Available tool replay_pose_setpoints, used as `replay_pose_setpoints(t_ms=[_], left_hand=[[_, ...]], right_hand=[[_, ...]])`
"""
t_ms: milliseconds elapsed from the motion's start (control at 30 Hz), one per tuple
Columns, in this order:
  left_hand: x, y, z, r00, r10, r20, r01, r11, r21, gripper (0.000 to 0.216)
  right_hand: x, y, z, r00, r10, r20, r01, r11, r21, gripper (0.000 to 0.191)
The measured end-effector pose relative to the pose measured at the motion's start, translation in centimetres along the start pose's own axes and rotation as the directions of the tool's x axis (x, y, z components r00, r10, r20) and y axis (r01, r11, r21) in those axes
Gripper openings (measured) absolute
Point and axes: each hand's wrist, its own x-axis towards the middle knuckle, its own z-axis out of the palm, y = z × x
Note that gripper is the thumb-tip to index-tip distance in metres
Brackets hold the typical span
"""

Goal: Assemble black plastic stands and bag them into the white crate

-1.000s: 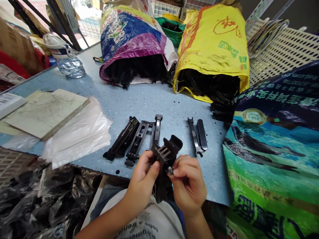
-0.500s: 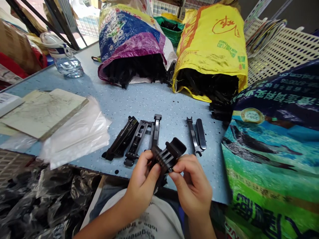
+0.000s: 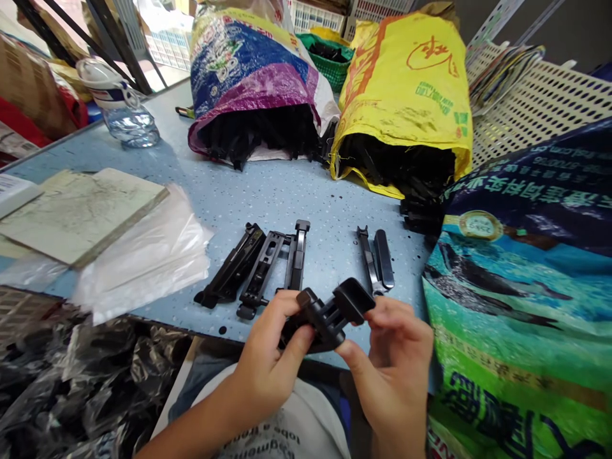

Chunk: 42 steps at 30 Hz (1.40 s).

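Black plastic clip: being gripped by both hands.
Left hand: fingers pinching its left end.
Right hand: fingers clasping its right end.
Risk: it may be slipping out, since both grips are only fingertip-deep.

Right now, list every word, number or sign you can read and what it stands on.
Shirt: upside-down print, roughly "lobe a frend", unsure.
Yellow sack: red brush sign and green characters, too blurred.
Purple-blue sack: print unreadable.
Green-blue sack: large characters, sideways, not legible.
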Motion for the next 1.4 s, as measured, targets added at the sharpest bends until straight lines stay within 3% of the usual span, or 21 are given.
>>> replay_pose_setpoints(t_ms=[100,200,267,333,533,767,933,1033,1133,1267,1400], left_hand=[[0.0,0.4,0.0,0.997,0.031,0.066,-0.032,0.999,0.021,0.019],[-0.2,0.8,0.1,0.992,0.004,0.13,-0.003,1.0,-0.005,0.016],[-0.4,1.1,0.1,0.979,-0.036,0.199,0.046,0.998,-0.042,0.013],[-0.6,1.2,0.2,0.961,-0.1,0.257,0.123,0.99,-0.073,0.011],[-0.5,1.5,0.1,0.93,-0.235,0.283,0.26,0.964,-0.056,0.011],[-0.9,1.2,-0.5,0.927,-0.132,0.35,0.175,0.98,-0.093,0.031],[-1.5,1.3,-0.5,0.938,-0.101,0.331,0.117,0.993,-0.031,0.039],[-1.5,1.2,-0.3,0.946,-0.115,0.305,0.125,0.992,-0.014,0.039],[-1.0,1.0,-0.1,0.961,-0.142,0.239,0.145,0.989,0.004,0.036],[0.3,0.7,0.0,0.938,-0.253,0.237,0.281,0.955,-0.095,0.033],[0.8,0.5,-0.2,0.907,-0.316,0.278,0.38,0.9,-0.213,0.035]], right_hand=[[0.0,0.3,0.1,0.996,0.08,0.032,-0.083,0.99,0.117,0.051],[0.1,0.7,0.0,0.947,0.192,0.257,-0.266,0.917,0.296,0.064],[0.2,0.8,0.0,0.901,0.155,0.405,-0.325,0.86,0.393,0.067],[0.1,0.6,0.1,0.875,0.104,0.473,-0.328,0.845,0.422,0.062],[-0.9,-0.1,0.9,0.94,0.123,0.317,-0.242,0.896,0.372,0.042],[-1.3,-0.2,1.3,0.966,0.081,0.245,-0.172,0.909,0.378,0.042],[-2.1,-1.1,2.1,0.983,0.138,0.121,-0.179,0.87,0.459,0.043],[-2.0,-1.3,2.4,0.981,0.146,0.126,-0.189,0.851,0.49,0.042],[-1.5,-0.6,2.2,0.947,0.243,0.208,-0.317,0.799,0.511,0.038],[-0.7,0.7,1.7,0.836,0.379,0.398,-0.548,0.63,0.55,0.047],[-0.8,1.1,1.5,0.805,0.406,0.434,-0.594,0.547,0.59,0.045]])
